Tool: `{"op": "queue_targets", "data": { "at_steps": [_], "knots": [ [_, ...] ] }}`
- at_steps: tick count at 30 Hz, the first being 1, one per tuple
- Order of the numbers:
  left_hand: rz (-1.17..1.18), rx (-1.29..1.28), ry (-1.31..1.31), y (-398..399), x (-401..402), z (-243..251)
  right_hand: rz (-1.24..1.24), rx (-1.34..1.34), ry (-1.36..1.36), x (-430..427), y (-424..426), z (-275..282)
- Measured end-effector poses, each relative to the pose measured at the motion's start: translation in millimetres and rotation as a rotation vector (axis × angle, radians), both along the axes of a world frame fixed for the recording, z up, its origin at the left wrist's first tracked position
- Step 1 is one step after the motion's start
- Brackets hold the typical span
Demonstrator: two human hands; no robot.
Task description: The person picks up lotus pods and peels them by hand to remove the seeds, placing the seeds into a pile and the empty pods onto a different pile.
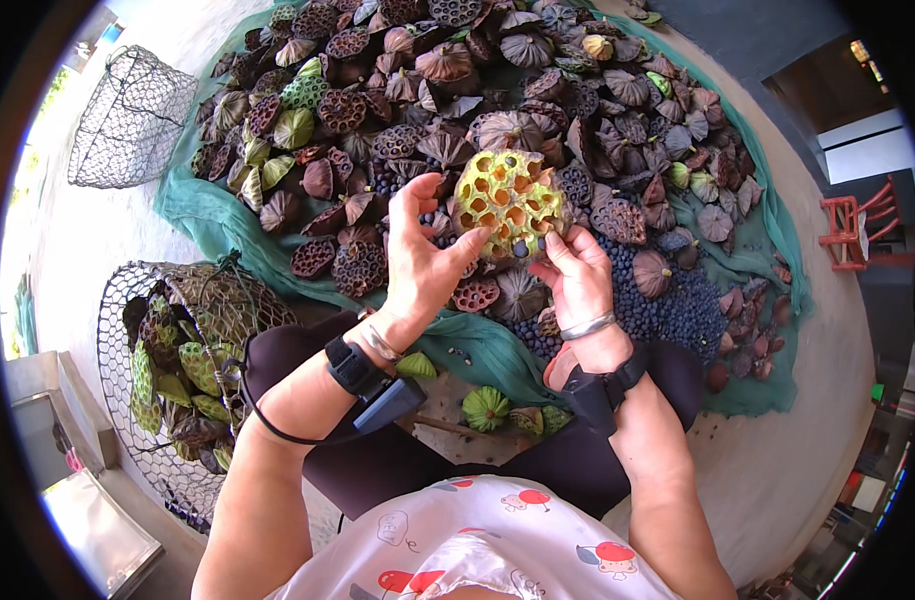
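Observation:
A yellow-green lotus seed pod [511, 196] is held up before me, most of its holes hollow and a few dark seeds still in it. My right hand [577, 274] pinches its lower right edge between thumb and fingers. At the lower left edge, the thumb of my left hand [423, 259] touches the pod, while its fingers stand apart and curled beside it. Beneath both hands spreads a heap of dried brown lotus pods [446, 64]. Loose dark lotus seeds [671, 311] lie thickly to the right of my right hand.
Green netting [472, 349] lies under the heap. On the left, a wire mesh basket [119, 337] holds greenish pods, and another mesh basket [131, 112] stands farther off. Several green pods [486, 409] rest between my legs. A red chair [844, 229] stands at far right.

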State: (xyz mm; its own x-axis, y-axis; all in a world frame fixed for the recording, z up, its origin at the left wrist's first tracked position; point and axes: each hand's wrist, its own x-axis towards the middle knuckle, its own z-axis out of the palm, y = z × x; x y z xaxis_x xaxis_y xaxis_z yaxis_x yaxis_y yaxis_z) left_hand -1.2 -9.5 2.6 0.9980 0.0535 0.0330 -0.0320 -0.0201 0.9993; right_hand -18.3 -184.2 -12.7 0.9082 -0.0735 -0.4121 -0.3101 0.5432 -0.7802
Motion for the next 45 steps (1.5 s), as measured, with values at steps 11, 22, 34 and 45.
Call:
{"op": "queue_targets", "data": {
  "at_steps": [11, 22, 34, 45],
  "knots": [
    [-0.310, 0.196, 0.103, -7.9, -13.7, -0.3, 0.035, -0.163, -0.072, -3.1, 3.5, -2.5],
    [-0.376, -0.345, 0.325, 1.5, -5.4, 2.7, 0.102, 0.094, -0.046, -0.5, 1.6, 7.9],
    [-0.338, -0.391, 0.524, 1.4, -0.6, 7.7, -0.003, -0.216, -0.067, -5.1, 10.8, 0.0],
    [-0.268, -0.038, 0.333, -6.8, -8.6, 3.1, 0.018, -0.346, -0.159, -9.5, 22.6, -2.4]
  ]
}}
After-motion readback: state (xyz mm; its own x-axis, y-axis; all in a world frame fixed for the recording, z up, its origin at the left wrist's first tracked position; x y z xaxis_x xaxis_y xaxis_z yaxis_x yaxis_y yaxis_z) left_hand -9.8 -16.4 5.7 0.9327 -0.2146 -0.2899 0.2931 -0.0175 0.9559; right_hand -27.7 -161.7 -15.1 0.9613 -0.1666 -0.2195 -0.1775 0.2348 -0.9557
